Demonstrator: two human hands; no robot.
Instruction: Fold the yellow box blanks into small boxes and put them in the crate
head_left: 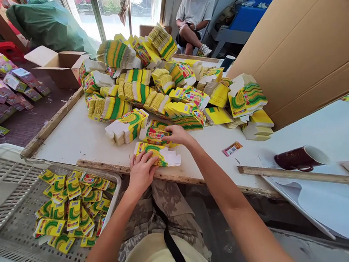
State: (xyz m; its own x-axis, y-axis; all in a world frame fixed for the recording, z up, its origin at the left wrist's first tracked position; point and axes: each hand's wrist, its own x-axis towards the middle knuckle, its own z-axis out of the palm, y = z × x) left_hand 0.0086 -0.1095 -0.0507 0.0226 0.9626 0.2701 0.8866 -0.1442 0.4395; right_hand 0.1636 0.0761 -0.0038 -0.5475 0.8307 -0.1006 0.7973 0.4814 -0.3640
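Note:
My left hand [142, 169] lies over a yellow and green folding carton [161, 155] at the table's near edge. Its fingers are spread across the printed side, and white flaps stick out on the right. Just beyond it, my right hand [179, 135] has thumb and fingers bent together at the right end of another printed carton [154, 133], which lies flat. The underside of that grip is hidden. To the left of these sits a bundle of flat cartons [128, 127]. Behind them rises a large heap of carton bundles [134, 87].
A white plastic crate [118, 189] holding finished yellow boxes [74, 209] stands at lower left. On the right are a small sachet [232, 148], a dark mug [293, 159], a wooden strip [303, 174] and a tall cardboard sheet [304, 42]. A person [196, 13] sits behind the table.

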